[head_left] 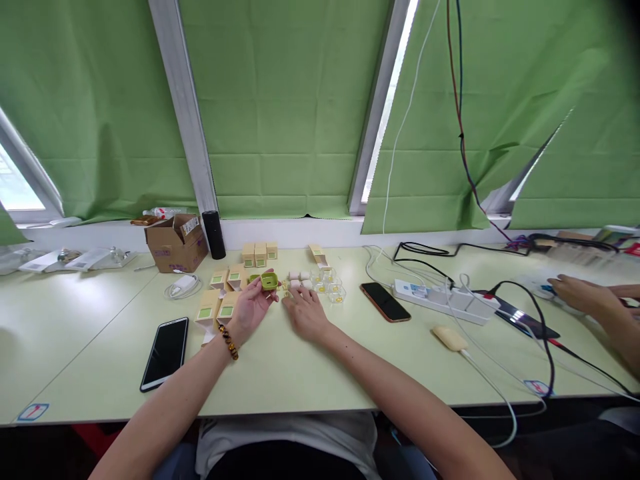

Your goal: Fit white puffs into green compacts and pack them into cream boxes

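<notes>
My left hand, with a bead bracelet on the wrist, is turned palm up and its fingertips grip a small green case. My right hand lies palm down on the pale green table, fingers stretched toward small white pieces and tiny yellow parts. Several small tan boxes with green labels lie just left of my left hand. Clear little cups stand right of the white pieces.
A black phone lies at the front left, another phone at the right. A cardboard box, a black cylinder, a white power strip with cables and another person's hand are nearby.
</notes>
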Motion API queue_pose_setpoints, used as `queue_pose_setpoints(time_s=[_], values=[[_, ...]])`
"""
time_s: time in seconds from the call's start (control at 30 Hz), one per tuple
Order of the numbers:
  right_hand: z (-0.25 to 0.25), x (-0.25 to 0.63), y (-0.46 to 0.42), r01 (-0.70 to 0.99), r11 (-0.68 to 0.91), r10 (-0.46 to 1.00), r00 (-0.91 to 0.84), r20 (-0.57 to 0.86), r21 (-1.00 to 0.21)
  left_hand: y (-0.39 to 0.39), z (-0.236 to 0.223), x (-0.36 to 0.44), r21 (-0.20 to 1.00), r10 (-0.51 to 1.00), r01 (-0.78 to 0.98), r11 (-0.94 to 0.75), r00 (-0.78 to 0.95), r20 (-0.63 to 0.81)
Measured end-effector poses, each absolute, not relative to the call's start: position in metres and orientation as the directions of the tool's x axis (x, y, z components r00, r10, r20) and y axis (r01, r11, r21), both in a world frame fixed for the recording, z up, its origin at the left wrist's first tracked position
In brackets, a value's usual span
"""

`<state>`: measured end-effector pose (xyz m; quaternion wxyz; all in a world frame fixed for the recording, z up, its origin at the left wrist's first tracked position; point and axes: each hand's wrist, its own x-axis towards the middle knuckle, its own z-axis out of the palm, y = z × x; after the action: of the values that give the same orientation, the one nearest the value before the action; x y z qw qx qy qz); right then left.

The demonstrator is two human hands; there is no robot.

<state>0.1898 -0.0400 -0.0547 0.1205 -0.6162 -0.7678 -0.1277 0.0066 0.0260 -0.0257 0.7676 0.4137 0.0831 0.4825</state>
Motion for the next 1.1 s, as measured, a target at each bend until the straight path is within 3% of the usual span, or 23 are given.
queue_pose_setpoints(time_s=[0.2,0.47,0.53,0.63,0.7,0.77,0.87,1.1], values=[[-0.049,0.185,-0.029,0.962,0.225,0.926,-0.26,0.275,0.151,0.022,-0.022,0.005,0.705,0.793,-0.681,0.199,0.535,0.292],[-0.053,0.187,-0.028,0.943,0.29,0.855,-0.332,0.398,0.163,0.02,-0.02,0.005,0.731,0.799,-0.665,0.154,0.519,0.304],[-0.052,0.191,-0.032,0.937,0.344,0.816,-0.328,0.477,0.055,0.02,-0.02,0.005,0.734,0.807,-0.667,0.132,0.502,0.311],[-0.045,0.197,-0.039,0.857,0.422,0.739,-0.136,0.66,-0.296,0.02,-0.019,0.005,0.728,0.817,-0.676,0.112,0.48,0.32],[-0.04,0.201,-0.043,0.681,0.477,0.712,0.071,0.698,-0.556,0.021,-0.019,0.005,0.726,0.819,-0.679,0.105,0.474,0.324],[-0.035,0.202,-0.045,0.459,0.503,0.734,0.22,0.642,-0.732,0.022,-0.02,0.006,0.73,0.822,-0.676,0.101,0.47,0.321],[-0.031,0.201,-0.047,0.211,0.5,0.78,0.313,0.542,-0.84,0.024,-0.023,0.006,0.739,0.824,-0.666,0.106,0.474,0.309],[-0.024,0.193,-0.046,-0.089,0.487,0.826,0.371,0.424,-0.869,0.022,-0.024,0.01,0.76,0.827,-0.628,0.164,0.508,0.241]])
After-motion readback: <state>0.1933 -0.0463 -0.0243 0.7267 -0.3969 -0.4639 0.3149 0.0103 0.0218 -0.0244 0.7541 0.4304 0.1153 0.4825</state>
